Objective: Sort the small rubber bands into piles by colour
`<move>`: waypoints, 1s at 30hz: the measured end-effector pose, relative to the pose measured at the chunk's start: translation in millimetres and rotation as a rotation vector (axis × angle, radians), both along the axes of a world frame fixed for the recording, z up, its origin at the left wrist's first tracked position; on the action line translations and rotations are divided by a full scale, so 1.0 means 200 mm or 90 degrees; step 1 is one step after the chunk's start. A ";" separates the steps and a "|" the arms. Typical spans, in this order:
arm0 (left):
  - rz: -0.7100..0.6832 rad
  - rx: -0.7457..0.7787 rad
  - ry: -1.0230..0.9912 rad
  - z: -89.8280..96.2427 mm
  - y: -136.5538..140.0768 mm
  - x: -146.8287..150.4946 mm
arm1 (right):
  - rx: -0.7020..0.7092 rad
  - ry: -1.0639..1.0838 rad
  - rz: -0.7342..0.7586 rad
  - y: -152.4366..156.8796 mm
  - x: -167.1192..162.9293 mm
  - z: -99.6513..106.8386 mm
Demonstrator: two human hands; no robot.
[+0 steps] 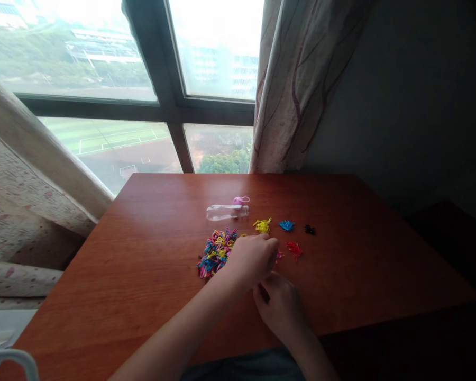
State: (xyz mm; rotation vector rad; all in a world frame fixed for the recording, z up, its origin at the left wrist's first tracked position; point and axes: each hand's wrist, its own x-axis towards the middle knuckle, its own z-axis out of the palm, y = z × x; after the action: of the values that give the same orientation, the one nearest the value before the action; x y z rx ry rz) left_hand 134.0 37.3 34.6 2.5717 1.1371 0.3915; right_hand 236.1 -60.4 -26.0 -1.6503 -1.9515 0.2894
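My left hand [254,257] reaches across just right of a mixed heap of small multicoloured elastic bands [214,253]. Its fingers curl downward, and their tips are hidden behind the hand. Close below it, my right hand [282,304] has thumb and fingers bent together, the fingertips near or touching the left hand. Whatever lies between the fingers does not show. Beyond the hands are small single-colour piles: yellow bands [262,226], blue bands [286,226], black bands [310,229] and red bands [294,251]. Some pink bands [279,255] peek out beside my left hand.
A clear plastic bottle [226,212] lies on its side behind the heap, with a pink looped cap [240,201] beside it. The brown wooden table [143,264] ends at a window with curtains [293,90]. A white curved object [14,357] is at lower left.
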 end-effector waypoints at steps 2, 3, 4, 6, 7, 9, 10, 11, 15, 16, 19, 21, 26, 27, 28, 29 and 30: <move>-0.039 -0.013 0.011 0.00 0.06 0.11 | -0.011 -0.002 0.000 0.00 0.00 -0.01; -0.052 -0.020 0.016 -0.01 0.08 0.15 | -0.014 0.002 0.002 0.00 0.00 -0.01; -0.063 -0.027 0.022 -0.02 0.09 0.19 | -0.013 0.007 0.005 0.00 0.00 -0.01; -0.078 -0.043 0.031 -0.03 0.12 0.25 | -0.007 0.018 0.009 0.00 0.00 -0.01; -0.082 -0.050 0.035 -0.04 0.12 0.26 | -0.002 0.022 0.010 0.00 0.00 -0.01; -0.081 -0.060 0.035 -0.04 0.13 0.26 | 0.004 0.024 0.009 0.01 0.00 -0.01; -0.075 -0.062 0.033 -0.04 0.13 0.25 | 0.004 0.024 0.009 0.01 0.00 -0.01; -0.067 -0.063 0.028 -0.04 0.12 0.23 | 0.005 0.024 0.011 0.01 0.00 -0.01; -0.031 -0.056 -0.007 -0.02 0.07 0.07 | 0.011 0.028 0.018 0.01 0.00 -0.01; -0.022 -0.055 -0.018 -0.01 0.05 0.02 | 0.013 0.030 0.017 0.01 0.00 0.00; 0.005 -0.055 -0.050 -0.01 -0.04 -0.13 | 0.005 0.039 0.015 0.00 0.00 0.01; 0.035 -0.057 -0.085 -0.03 -0.12 -0.23 | -0.005 0.050 0.025 0.00 0.00 0.02; 0.138 -0.078 -0.266 -0.12 -0.30 -0.43 | -0.019 0.058 0.029 0.01 -0.01 0.01; 0.147 -0.076 -0.266 -0.14 -0.33 -0.47 | -0.020 0.057 0.027 0.01 -0.01 0.01; 0.154 -0.071 -0.259 -0.15 -0.35 -0.50 | -0.020 0.058 0.025 0.01 -0.01 0.01; 0.161 -0.064 -0.248 -0.17 -0.36 -0.54 | -0.021 0.058 0.025 0.01 -0.01 0.00; 0.164 -0.055 -0.235 -0.18 -0.38 -0.56 | -0.023 0.059 0.025 0.01 -0.01 0.00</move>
State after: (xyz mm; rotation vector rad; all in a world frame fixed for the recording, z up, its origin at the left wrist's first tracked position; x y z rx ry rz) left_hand 21.2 -37.8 -0.6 2.1620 1.3082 0.8170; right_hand 234.1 -58.6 -25.0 -1.5943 -1.9217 0.4107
